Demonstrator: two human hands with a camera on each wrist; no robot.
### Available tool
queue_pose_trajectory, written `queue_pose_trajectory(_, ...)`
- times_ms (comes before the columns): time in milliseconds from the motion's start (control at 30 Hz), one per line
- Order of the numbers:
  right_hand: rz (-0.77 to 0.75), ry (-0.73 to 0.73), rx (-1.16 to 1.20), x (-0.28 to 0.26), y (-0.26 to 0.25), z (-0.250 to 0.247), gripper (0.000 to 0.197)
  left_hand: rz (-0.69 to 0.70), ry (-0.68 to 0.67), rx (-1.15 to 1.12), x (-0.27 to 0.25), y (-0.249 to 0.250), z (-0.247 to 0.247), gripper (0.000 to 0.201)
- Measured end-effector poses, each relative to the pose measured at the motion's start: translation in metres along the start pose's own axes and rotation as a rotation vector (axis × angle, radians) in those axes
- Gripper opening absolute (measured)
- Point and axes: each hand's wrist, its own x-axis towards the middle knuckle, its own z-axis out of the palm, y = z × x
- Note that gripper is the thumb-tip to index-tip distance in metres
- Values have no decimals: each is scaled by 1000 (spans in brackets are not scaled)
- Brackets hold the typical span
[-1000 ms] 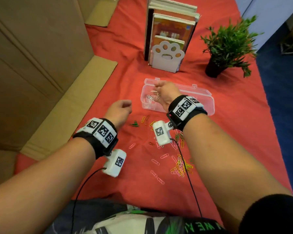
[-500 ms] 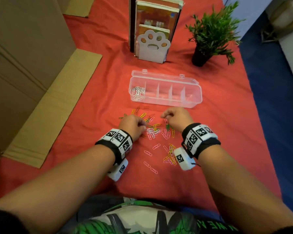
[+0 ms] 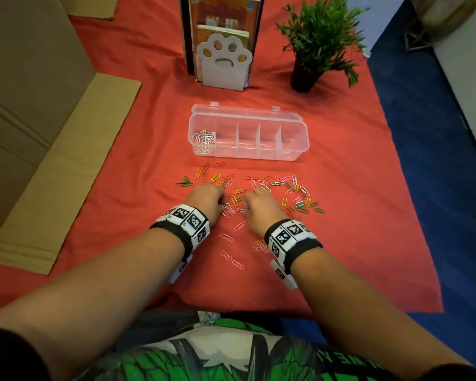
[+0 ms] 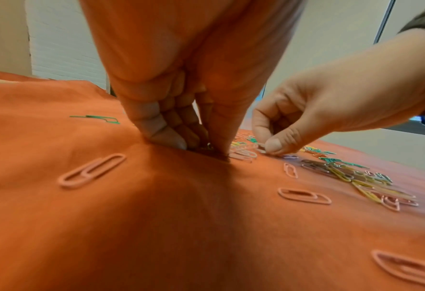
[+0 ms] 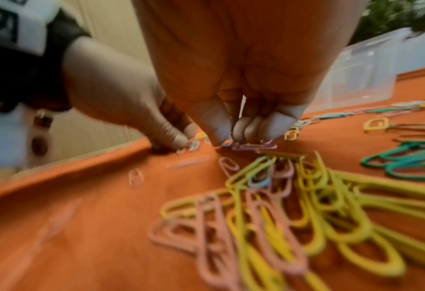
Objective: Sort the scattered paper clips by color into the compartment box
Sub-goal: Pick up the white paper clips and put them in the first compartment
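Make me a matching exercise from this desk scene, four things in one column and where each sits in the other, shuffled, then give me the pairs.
Things
1. white paper clips
2. potted plant
3. paw-print bookend
4. cardboard box

Places
A. far right corner of the red cloth
B. leftmost compartment of the clear compartment box
C. off the cloth's left edge
D. in front of the upright books

Pairs: 1-B, 2-A, 3-D, 4-C

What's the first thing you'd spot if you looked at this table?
Bright scattered paper clips in pink, yellow and green lie on the red cloth. The left hand and right hand reach into them. Behind stands a clear compartment box, white clips in its left end.
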Motion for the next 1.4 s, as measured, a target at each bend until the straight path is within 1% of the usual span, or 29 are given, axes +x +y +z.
queue_pose_trajectory(67, 92, -27, 109, -3, 4, -6, 4, -37, -3, -55, -4, -4, 1, 13)
queue_pose_trajectory(100, 148, -34, 187, -4, 6, -9, 4, -58, 10, -91, -6, -6, 2, 13)
queue_pose_trajectory(167, 237, -24, 398, -7, 11, -14, 11, -111, 51, -199, -10, -10, 3, 15)
queue_pose_trajectory(200, 274, -25, 520, -8, 13, -17, 17, -130, 59, -260, -11, -12, 3, 16)
queue_pose_trajectory(267, 372, -45, 828, -10, 17, -21, 30, -161, 32, -406, -12, -15, 3, 13)
queue_pose_trajectory(300, 422, -43, 1000, -11, 19, -23, 33, -198, 8, -547, -13, -16, 3, 10)
queue_pose_trajectory(367, 493, 14, 1320, -14, 20, -28, 28, -326, -30, -898, -14, -14, 0, 21)
queue_pose_trajectory(400, 512, 56, 1438, -15, 22, -30, 23, -393, -54, -1059, -14, -13, -2, 25)
queue_pose_trajectory(433, 529, 97, 1505, -15, 26, -32, 19, -439, -77, -1175, -15, -10, -6, 26)
queue_pose_trajectory(467, 544, 133, 1509, -14, 30, -33, 17, -473, -96, -1261, -16, -7, -10, 24)
queue_pose_trajectory(500, 558, 162, 1444, -12, 35, -33, 17, -495, -118, -1320, -16, -5, -13, 21)
queue_pose_trajectory(567, 572, 196, 1159, -5, 47, -33, 20, -521, -134, -1370, -15, 0, -16, 21)
queue_pose_trajectory(600, 562, 200, 986, -1, 51, -33, 20, -518, -129, -1366, -14, 1, -16, 22)
queue_pose_trajectory(667, 511, 193, 671, 5, 54, -34, 13, -490, -137, -1355, -12, 8, -15, 23)
queue_pose_trajectory(733, 447, 188, 454, 10, 51, -35, 14, -486, -156, -1356, -10, 14, -11, 23)
queue_pose_trajectory(800, 365, 200, 311, 17, 46, -34, 18, -444, -134, -1231, -8, 15, -5, 21)
queue_pose_trajectory(867, 290, 219, 213, 23, 44, -29, 22, -278, -66, -893, -5, 11, 1, 17)
queue_pose_trajectory(933, 231, 225, 117, 28, 41, -25, 21, -100, -48, -515, -5, 10, 2, 2)
queue_pose_trajectory(1000, 176, 209, 21, 29, 37, -20, 20, 6, -38, -200, -6, 9, 5, 18)
queue_pose_trajectory(1033, 152, 197, -19, 28, 36, -17, 21, 20, -33, -113, -7, 9, 6, 23)
queue_pose_trajectory(1067, 134, 186, -45, 27, 34, -15, 21, 35, -15, -71, -8, 8, 8, 23)
queue_pose_trajectory(1133, 121, 164, -32, 24, 33, -13, 18, 43, -8, -49, -8, 7, 11, 19)
queue_pose_trajectory(1200, 158, 158, 87, 22, 35, -16, 12, 40, -27, -35, -7, 5, 13, 17)
queue_pose_trajectory(1233, 203, 164, 188, 21, 38, -20, 8, 30, -42, -35, -7, 3, 13, 16)
queue_pose_trajectory(1267, 256, 170, 308, 21, 42, -25, 9, 27, -43, -35, -6, 2, 14, 16)
queue_pose_trajectory(1400, 472, 205, 856, 18, 72, -42, 23, 38, -25, -35, -6, 0, 11, 16)
